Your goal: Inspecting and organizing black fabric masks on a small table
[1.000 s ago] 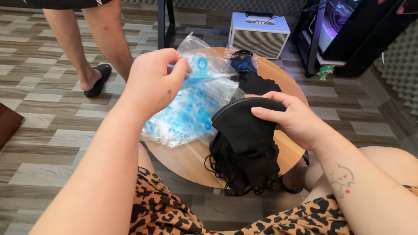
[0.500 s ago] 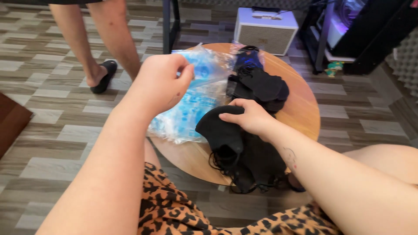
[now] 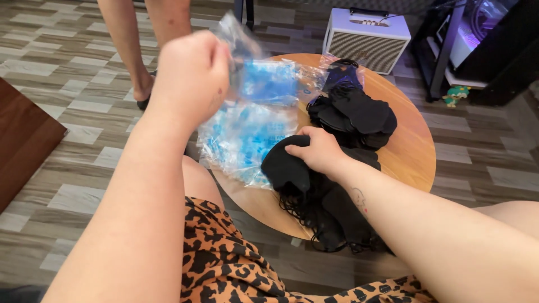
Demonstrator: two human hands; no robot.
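Head view: the left hand [image 3: 191,78] is lifting a clear plastic bag [image 3: 252,120] with blue print above the round wooden table [image 3: 412,151], its grip pinched shut on the bag's top edge, while the right hand [image 3: 320,150] is pressing down, fingers closed over a black face mask [image 3: 286,165] atop the near pile of black masks [image 3: 331,216]

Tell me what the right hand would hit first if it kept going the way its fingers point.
The right hand points left across the round table, fingers on a black mask. Going on, it would probably meet the clear plastic bags with blue print next, though depth is hard to judge.
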